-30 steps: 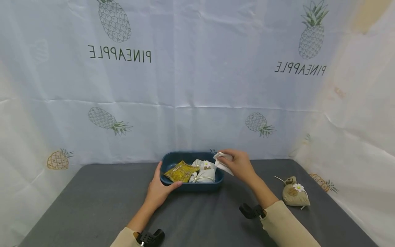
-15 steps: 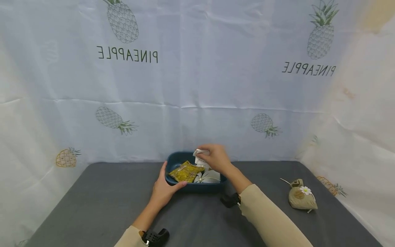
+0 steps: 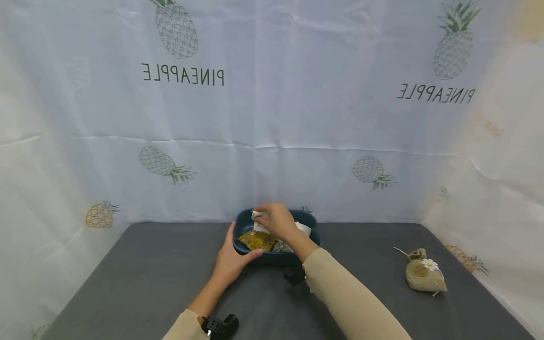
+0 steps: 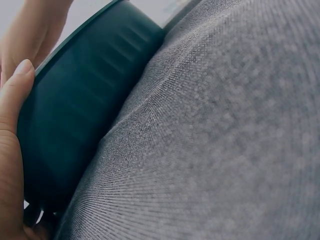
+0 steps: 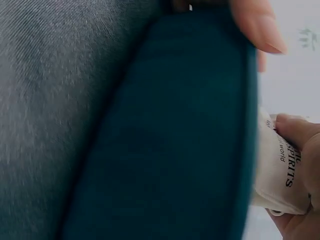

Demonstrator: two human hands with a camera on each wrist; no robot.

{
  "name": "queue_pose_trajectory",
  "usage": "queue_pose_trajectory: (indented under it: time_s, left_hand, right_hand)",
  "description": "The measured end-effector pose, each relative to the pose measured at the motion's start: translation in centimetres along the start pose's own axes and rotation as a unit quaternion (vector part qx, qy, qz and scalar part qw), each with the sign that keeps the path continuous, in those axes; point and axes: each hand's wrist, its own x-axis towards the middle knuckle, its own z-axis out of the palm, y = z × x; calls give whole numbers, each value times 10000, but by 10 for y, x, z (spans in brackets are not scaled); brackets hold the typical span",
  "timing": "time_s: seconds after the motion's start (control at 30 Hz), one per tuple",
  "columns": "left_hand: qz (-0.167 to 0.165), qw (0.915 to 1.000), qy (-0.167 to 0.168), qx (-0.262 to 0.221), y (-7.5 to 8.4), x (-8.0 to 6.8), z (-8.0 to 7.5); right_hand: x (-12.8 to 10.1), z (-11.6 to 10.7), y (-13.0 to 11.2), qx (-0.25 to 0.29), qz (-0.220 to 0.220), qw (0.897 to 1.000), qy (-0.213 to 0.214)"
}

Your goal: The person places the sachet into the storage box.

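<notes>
From the head camera, the right hand point(image 3: 276, 219) has carried its pinched white sachet point(image 3: 257, 215) leftward over the blue tub point(image 3: 310, 222), nearly in. Left wrist: left hand point(image 4: 12, 130) grips the tub's wall. Right wrist: fingers point(image 5: 295, 131) pinch printed cloth.

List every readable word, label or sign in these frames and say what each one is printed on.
"PINEAPPLE", seen mirrored, on the white backdrop cloth, upper left beside a pineapple drawing.
"PINEAPPLE", mirrored again, on the same cloth, upper right.
"SPIRITS" on the white sachet that the right hand pinches over the blue tub.
Smaller print beside it ends in "world"; the rest is too blurred to read.
The beige sachet on the table shows no readable print.
</notes>
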Motion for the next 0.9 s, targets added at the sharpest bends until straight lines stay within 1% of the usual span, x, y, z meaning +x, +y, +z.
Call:
queue_pose_trajectory:
  time_s: [0.17, 0.27, 0.37, 0.53, 0.7, 0.9]
  left_hand:
    - [3, 10000, 4, -28, 0, 0, 1]
    - [48, 10000, 19, -43, 0, 0, 0]
    - [73, 10000, 28, -44, -1, 0, -1]
    - [74, 10000, 14, -44, -1, 0, -1]
    - [33, 10000, 33, -65, -1, 0, -2]
    - [38, 10000, 28, -42, -1, 1, -1]
  right_hand:
    - [1, 11, -2, -354, 133, 9982, -465]
    - [1, 17, -1, -514, 247, 9949, -830]
    - [1, 22, 0, -689, 263, 9906, -1149]
    - [1, 27, 3, -816, 295, 9853, -1472]
    - [1, 32, 4, -895, 183, 9816, -1678]
    - [2, 37, 5, -1343, -92, 9692, -2064]
